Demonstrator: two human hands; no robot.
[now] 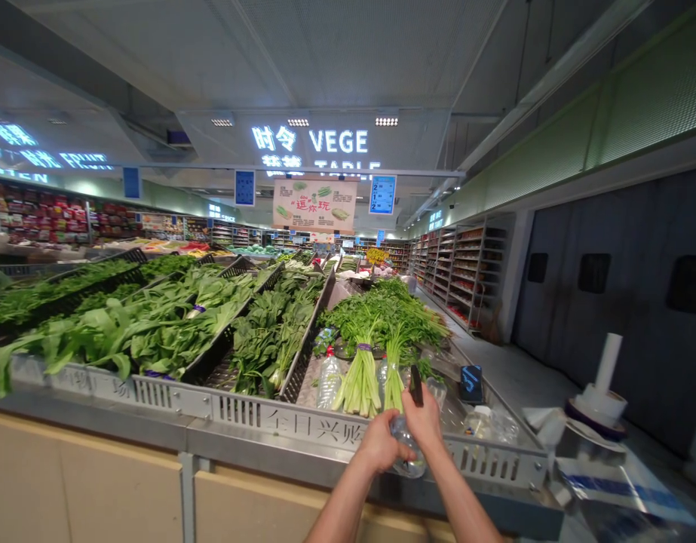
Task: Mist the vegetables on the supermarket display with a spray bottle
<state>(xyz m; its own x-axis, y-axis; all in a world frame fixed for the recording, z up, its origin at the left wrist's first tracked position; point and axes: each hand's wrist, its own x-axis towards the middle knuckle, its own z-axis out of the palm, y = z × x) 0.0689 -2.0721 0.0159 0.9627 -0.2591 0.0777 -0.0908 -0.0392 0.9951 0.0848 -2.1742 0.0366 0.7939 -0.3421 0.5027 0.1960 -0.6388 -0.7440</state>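
My left hand [378,443] is closed around a clear plastic bottle [411,461], which hangs just over the front rail of the vegetable stand. In my right hand [424,416], right above the bottle, is a dark, narrow handle [416,385]; the rest of that tool is hidden, so its kind does not show. Just behind my hands lie bunches of celery [362,377] with pale stalks toward me. Another clear plastic bottle [329,381] with a red cap stands left of the celery.
Leafy greens [274,324] fill black crates on the left. A phone-like dark device [470,383] and a white-capped container [479,421] sit at the stand's right corner. A roll holder with plastic bags [602,407] stands further right. The metal front rail [240,411] edges the stand.
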